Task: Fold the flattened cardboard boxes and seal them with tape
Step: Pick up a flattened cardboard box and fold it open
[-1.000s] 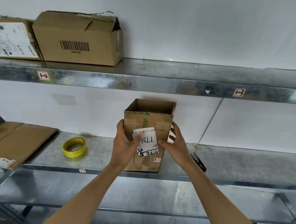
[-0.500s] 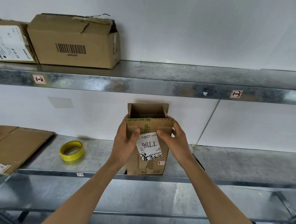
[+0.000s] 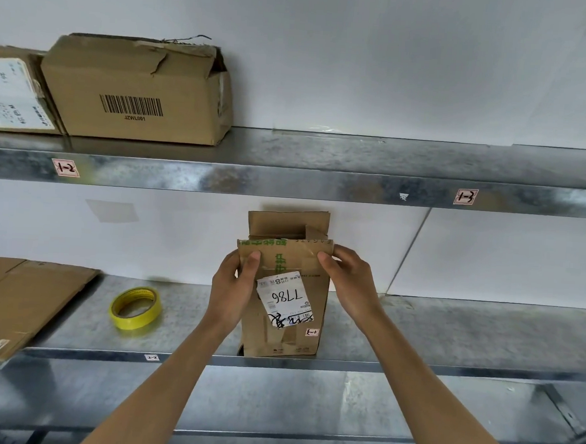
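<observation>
The upright brown cardboard box (image 3: 277,337) is being gripped at its upper corners by the left hand (image 3: 231,288) and the right hand (image 3: 349,282), while standing at the grey metal shelf's (image 3: 466,335) front edge.

Matt brown cardboard for the upright box (image 3: 279,339), creased and scuffed at the flaps. White paper label (image 3: 285,298) on its front, faintly glossy, marked in black ink. Glossy yellow plastic on the tape roll (image 3: 141,319). Galvanised-looking metal for the shelf (image 3: 449,334), mottled grey with a dull sheen. Same matt cardboard, dented and torn, on the barcoded box (image 3: 139,75) and the flattened sheets (image 3: 22,301). Smooth matt white wall (image 3: 362,71).
</observation>
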